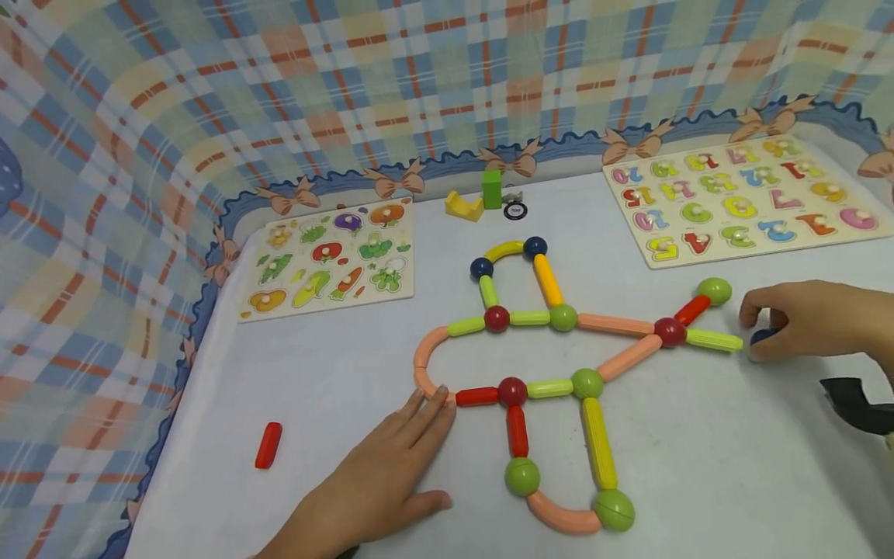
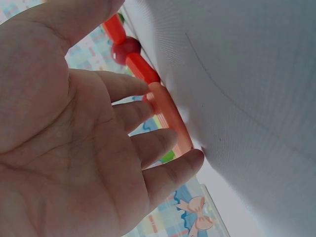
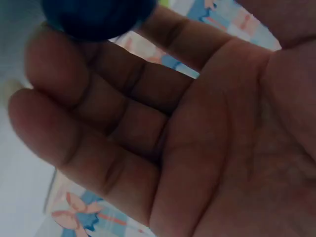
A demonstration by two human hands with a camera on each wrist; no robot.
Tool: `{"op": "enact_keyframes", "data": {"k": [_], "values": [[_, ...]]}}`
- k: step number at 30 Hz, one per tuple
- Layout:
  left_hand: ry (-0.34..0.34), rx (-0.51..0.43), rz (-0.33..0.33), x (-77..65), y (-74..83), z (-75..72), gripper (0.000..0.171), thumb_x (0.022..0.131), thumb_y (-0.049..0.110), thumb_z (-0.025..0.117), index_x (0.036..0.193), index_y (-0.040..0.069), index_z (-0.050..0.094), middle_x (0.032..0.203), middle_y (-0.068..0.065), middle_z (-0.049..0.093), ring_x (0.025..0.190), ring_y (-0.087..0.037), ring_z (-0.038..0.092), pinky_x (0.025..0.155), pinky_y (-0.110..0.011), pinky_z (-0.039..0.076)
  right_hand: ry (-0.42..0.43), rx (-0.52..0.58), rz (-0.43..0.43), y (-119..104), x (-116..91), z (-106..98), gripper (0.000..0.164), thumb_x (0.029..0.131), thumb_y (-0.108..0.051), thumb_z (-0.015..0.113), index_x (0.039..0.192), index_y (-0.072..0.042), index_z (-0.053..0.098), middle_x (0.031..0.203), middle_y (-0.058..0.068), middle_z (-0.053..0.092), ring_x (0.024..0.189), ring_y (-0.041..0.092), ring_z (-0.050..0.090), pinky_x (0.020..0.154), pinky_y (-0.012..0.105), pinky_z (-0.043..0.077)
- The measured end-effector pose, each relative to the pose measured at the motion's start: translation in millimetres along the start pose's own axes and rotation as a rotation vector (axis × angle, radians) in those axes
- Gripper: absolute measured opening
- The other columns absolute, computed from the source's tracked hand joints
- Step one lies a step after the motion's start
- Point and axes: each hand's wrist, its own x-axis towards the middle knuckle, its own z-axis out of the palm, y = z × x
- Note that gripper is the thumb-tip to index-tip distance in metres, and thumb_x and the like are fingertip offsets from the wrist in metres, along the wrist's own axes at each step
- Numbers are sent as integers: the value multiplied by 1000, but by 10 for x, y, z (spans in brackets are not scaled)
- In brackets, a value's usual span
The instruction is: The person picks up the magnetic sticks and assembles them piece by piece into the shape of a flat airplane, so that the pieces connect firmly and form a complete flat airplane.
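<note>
A flat outline of coloured rods and balls lies on the white table. My left hand [image 1: 380, 473] is spread palm down, its fingertips on the curved pink rod [image 1: 422, 359] at the outline's left end. Beside that bend is a short red rod [image 1: 477, 397]. Over at the right end, a dark red ball [image 1: 670, 331] joins two pink rods, a red rod [image 1: 693, 310] tipped with a green ball [image 1: 715, 291], and a light green rod [image 1: 714, 340]. Just past this green rod's free tip, my right hand [image 1: 817, 318] holds a dark blue ball [image 3: 98, 17] between curled fingers and thumb.
A loose red rod [image 1: 268, 445] lies at the left. Behind stand a vegetable puzzle board [image 1: 328, 303], a yellow block [image 1: 464, 206], a green block [image 1: 492, 189] and a number puzzle board [image 1: 761, 250]. A black strap-like piece [image 1: 855, 405] shows at the right edge.
</note>
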Motion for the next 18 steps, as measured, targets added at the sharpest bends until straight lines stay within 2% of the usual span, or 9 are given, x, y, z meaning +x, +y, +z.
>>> {"op": "enact_keyframes", "data": {"k": [3, 10, 15, 18], "values": [[4, -2, 4, 3, 0, 6, 93, 77, 62, 54, 146, 18, 9, 150, 2, 0, 135, -22, 0, 101, -44, 25, -59, 37, -12, 0, 53, 50, 42, 65, -43, 76, 90, -14, 60, 75, 1, 48, 69, 17, 45, 56, 31, 39], [2, -5, 10, -3, -4, 11, 93, 77, 62, 53, 146, 18, 8, 150, 2, -2, 135, -22, -1, 101, -43, 24, -71, 54, -35, -58, 84, 80, 40, 64, -48, 75, 85, -18, 60, 72, 0, 46, 68, 16, 44, 54, 30, 35], [6, -2, 5, -8, -8, 6, 92, 77, 62, 53, 146, 17, 9, 150, 2, -1, 135, -22, -1, 101, -43, 25, -39, 69, -46, -64, 77, 42, 32, 68, -42, 74, 87, -19, 62, 69, -1, 47, 67, 16, 43, 54, 31, 35], [13, -1, 9, -11, -12, 8, 92, 78, 62, 53, 146, 17, 9, 150, 2, -1, 135, -23, -1, 101, -43, 25, 3, 46, -48, -64, 81, 30, 31, 67, -40, 76, 87, -19, 64, 70, -1, 47, 69, 16, 43, 55, 31, 35]]}}
